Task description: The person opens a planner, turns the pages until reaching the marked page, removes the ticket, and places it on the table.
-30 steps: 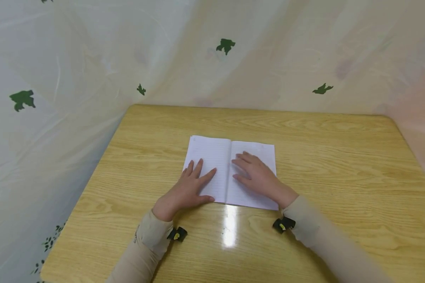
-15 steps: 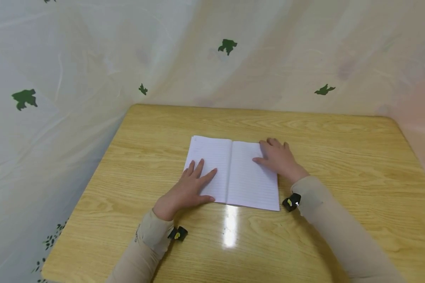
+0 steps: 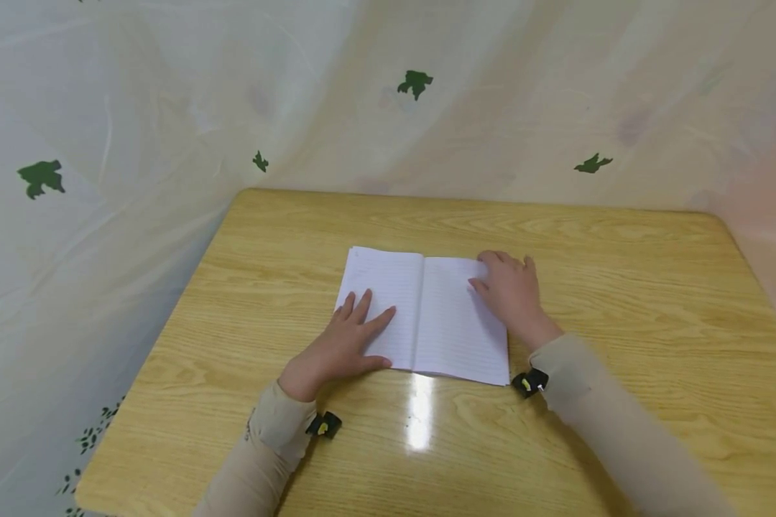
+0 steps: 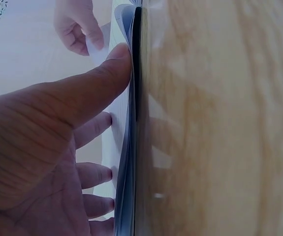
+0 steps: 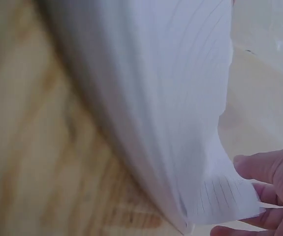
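An open lined notebook [image 3: 455, 327] lies on the wooden table, its pages mostly blank with faint marks at the top left. Fingers spread, my left hand [image 3: 344, 346] presses on the left page. In the left wrist view its thumb [image 4: 94, 83] reaches over the notebook's near edge. My right hand [image 3: 512, 293] is at the far right corner and pinches a page there. The right wrist view shows that page's corner [image 5: 225, 199] bent up between the thumb and fingers of my right hand [image 5: 274, 187].
The wooden table [image 3: 634, 309] extends around the notebook on all sides. A pale curtain [image 3: 336, 108] with green bird prints hangs behind it and to the left. Each wrist wears a small black camera [image 3: 324, 425]. Light glares off the tabletop nearest me.
My right hand has moved from the middle of the right page out to its far right corner and taken hold of the page there. My left hand has stayed in place.
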Demonstrator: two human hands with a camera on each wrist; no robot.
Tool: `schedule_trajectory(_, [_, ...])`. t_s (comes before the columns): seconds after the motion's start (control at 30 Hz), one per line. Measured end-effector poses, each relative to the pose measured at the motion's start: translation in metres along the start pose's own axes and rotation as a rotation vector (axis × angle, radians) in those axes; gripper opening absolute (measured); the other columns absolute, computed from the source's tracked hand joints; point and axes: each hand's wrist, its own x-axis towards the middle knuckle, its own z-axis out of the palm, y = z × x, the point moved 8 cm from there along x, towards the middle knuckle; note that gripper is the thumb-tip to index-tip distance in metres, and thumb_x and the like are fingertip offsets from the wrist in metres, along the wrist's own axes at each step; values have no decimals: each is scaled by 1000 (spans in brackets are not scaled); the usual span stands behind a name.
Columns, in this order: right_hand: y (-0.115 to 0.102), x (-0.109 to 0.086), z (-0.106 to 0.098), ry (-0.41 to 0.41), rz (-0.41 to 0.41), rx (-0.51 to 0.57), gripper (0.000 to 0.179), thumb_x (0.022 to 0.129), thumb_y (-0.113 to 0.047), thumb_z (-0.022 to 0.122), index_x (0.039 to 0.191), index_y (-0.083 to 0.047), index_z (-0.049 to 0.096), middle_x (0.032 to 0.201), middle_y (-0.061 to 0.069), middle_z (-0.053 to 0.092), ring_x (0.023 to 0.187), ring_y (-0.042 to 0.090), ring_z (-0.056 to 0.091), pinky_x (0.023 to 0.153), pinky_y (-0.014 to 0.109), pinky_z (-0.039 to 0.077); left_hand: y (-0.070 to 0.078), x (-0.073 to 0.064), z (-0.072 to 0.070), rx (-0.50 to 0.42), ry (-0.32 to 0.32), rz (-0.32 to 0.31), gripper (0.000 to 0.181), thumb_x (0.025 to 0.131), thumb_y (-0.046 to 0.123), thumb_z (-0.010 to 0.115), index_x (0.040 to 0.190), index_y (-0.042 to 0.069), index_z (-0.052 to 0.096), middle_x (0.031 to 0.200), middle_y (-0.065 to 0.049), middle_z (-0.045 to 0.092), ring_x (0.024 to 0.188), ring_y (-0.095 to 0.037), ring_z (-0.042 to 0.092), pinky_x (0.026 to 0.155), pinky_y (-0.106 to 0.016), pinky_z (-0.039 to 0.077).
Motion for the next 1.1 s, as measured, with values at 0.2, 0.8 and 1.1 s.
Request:
schedule_trajectory(0.2, [4, -9, -7, 58, 94, 131, 32, 94, -18, 65, 115, 6, 60, 104, 25, 67, 85, 39, 64, 73, 51, 50, 4, 0, -2, 2, 9, 15, 84, 87, 51, 68, 155, 21, 29, 159, -27, 2, 143, -51, -2, 113, -62, 11])
schedule_trajectory(0.8, [0, -18, -16, 153, 33, 30, 31, 98, -22, 59, 77, -2, 67, 60, 11, 61, 49, 25, 51, 47, 39, 38, 5, 0, -1, 3, -16, 0, 85, 88, 51, 67, 156, 21, 27, 159, -27, 0, 143, -50, -4, 114, -62, 10])
schedule_trajectory(1.1, [-10, -24, -17, 205, -40, -41, 21, 97, -20, 60, 98, -5, 75, 63, 16, 66, 47, 32, 54, 45, 45, 42, 5, -1, -2, -5, -16, 11, 84, 88, 50, 67, 155, 19, 28, 158, -28, 1, 142, -52, -4, 113, -63, 10])
